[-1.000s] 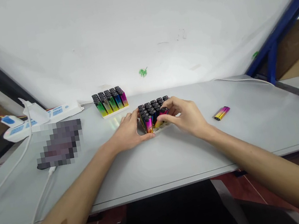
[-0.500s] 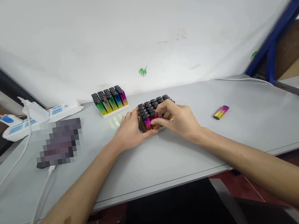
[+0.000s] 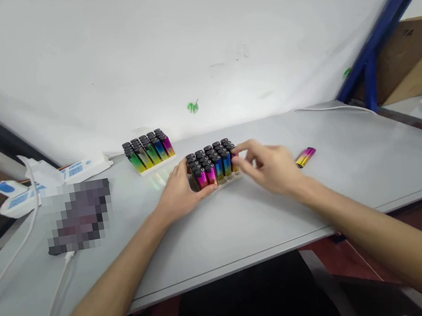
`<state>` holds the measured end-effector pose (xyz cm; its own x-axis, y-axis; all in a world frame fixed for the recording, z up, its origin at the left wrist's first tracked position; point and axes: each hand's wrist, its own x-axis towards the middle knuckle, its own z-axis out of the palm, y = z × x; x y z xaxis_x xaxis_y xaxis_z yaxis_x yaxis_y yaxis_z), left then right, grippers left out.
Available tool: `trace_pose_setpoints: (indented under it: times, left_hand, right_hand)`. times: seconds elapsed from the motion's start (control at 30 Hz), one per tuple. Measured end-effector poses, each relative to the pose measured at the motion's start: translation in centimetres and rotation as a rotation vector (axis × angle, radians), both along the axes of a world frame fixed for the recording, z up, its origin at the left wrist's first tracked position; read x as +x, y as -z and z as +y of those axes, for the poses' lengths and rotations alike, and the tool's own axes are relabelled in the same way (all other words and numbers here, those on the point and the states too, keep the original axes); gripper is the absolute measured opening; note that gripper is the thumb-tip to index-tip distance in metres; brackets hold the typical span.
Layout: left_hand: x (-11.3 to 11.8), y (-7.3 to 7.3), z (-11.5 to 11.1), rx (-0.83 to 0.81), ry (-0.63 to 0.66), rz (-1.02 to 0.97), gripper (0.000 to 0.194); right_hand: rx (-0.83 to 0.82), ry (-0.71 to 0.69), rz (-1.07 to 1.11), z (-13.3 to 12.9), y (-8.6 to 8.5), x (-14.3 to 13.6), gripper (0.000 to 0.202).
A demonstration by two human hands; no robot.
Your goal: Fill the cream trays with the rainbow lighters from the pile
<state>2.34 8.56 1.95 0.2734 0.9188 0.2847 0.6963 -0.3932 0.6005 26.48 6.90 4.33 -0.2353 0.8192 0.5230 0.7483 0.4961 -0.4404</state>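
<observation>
A block of upright lighters [image 3: 218, 166] with black tops and shiny pink, blue and yellow bodies stands in a pale tray [image 3: 226, 183] on the table. My left hand [image 3: 180, 193] is closed around the left end of this tray, its thumb along the front bottom edge and its fingers behind the side. At the right end, my right hand [image 3: 271, 165] has its thumb and index finger apart beside the corner lighter; whether they touch it is hard to see. A single pink and yellow lighter [image 3: 306, 157] lies flat to the right of that hand.
Another tray of upright lighters [image 3: 149, 152] stands farther back on the left, near the white wall. A power strip [image 3: 76, 172] with plugs and a blurred-out dark device [image 3: 81, 215] on a white cable occupy the table's left. A thin cable [image 3: 332, 108] runs along the back right.
My right hand has moved from the front left lighters to the tray's right end, its fingers now more spread, uncovering the front row. My left hand stays on the tray. The view has shifted slightly.
</observation>
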Motion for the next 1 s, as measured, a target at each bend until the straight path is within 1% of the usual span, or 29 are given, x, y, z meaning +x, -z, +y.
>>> trace_pose_setpoints:
  times: [0.03, 0.07, 0.13, 0.17, 0.2, 0.23, 0.3, 0.37, 0.43, 0.47, 0.5, 0.53, 0.57, 0.63, 0.7, 0.77, 0.83, 0.9, 1.0]
  left_hand:
    - [0.1, -0.1, -0.1, -0.009, -0.007, -0.001, 0.075]
    - [0.1, -0.2, -0.1, -0.018, -0.012, -0.005, 0.074]
    - [0.3, -0.3, -0.2, -0.041, -0.021, -0.027, 0.073]
    - [0.4, -0.4, -0.2, -0.054, -0.029, -0.04, 0.074]
    - [0.5, -0.4, -0.2, -0.068, -0.039, -0.051, 0.074]
    - [0.6, -0.5, -0.1, -0.081, -0.049, -0.059, 0.075]
    - [0.7, -0.5, -0.1, -0.101, -0.063, -0.065, 0.078]
    - [0.7, -0.4, 0.0, -0.104, -0.068, -0.069, 0.078]
    - [0.7, -0.5, -0.1, -0.098, -0.065, -0.07, 0.074]
    - [0.6, -0.5, -0.1, -0.096, -0.062, -0.069, 0.072]
    - [0.6, -0.5, -0.1, -0.095, -0.059, -0.066, 0.069]
    - [0.5, -0.6, -0.1, -0.093, -0.057, -0.059, 0.067]
    - [0.5, -0.6, -0.1, -0.089, -0.057, -0.05, 0.067]
    - [0.4, -0.6, -0.1, -0.082, -0.057, -0.033, 0.066]
    - [0.3, -0.6, -0.1, -0.08, -0.059, -0.024, 0.066]
    - [0.2, -0.7, 0.0, -0.081, -0.061, -0.018, 0.067]
    - [0.2, -0.7, 0.0, -0.084, -0.07, -0.009, 0.067]
    - [0.0, -0.8, 0.0, -0.098, -0.075, -0.002, 0.067]
    - [-0.3, -1.1, -0.1, -0.112, -0.078, 0.009, 0.067]
  right_hand:
    - [0.004, 0.114, -0.033, 0.1, -0.3, 1.6, 0.033]
    - [-0.016, 0.264, -0.085, 0.4, -0.5, 3.4, 0.035]
    - [-0.132, 0.539, -0.25, 1.0, -0.5, 7.3, 0.042]
    - [-0.205, 0.634, -0.331, 1.3, -0.3, 9.2, 0.048]
    - [-0.282, 0.7, -0.396, 1.7, 0.1, 10.9, 0.053]
    - [-0.352, 0.728, -0.441, 2.0, 0.4, 12.2, 0.055]
    - [-0.44, 0.627, -0.474, 2.7, 1.2, 13.6, 0.05]
    - [-0.444, 0.433, -0.429, 3.4, 1.7, 13.2, 0.042]
    - [-0.395, 0.239, -0.355, 4.2, 1.8, 11.5, 0.033]
    - [-0.368, 0.164, -0.32, 4.6, 1.6, 10.3, 0.026]
    - [-0.341, 0.103, -0.286, 5.0, 1.4, 9.1, 0.023]
    - [-0.329, 0.055, -0.235, 5.3, 1.2, 7.8, 0.027]
    - [-0.347, 0.011, -0.156, 5.5, 1.1, 6.7, 0.03]
    - [-0.438, -0.07, 0.075, 5.7, 1.1, 4.8, 0.027]
    - [-0.497, -0.122, 0.309, 5.4, 1.4, 3.6, 0.027]
    - [-0.495, -0.14, 0.487, 4.8, 1.9, 3.1, 0.032]
    - [-0.509, -0.148, 0.62, 4.1, 2.2, 3.1, 0.04]
    - [-0.562, -0.15, 0.734, 3.5, 2.2, 3.3, 0.047]
    - [-0.615, -0.14, 0.839, 3.0, 1.8, 3.7, 0.05]
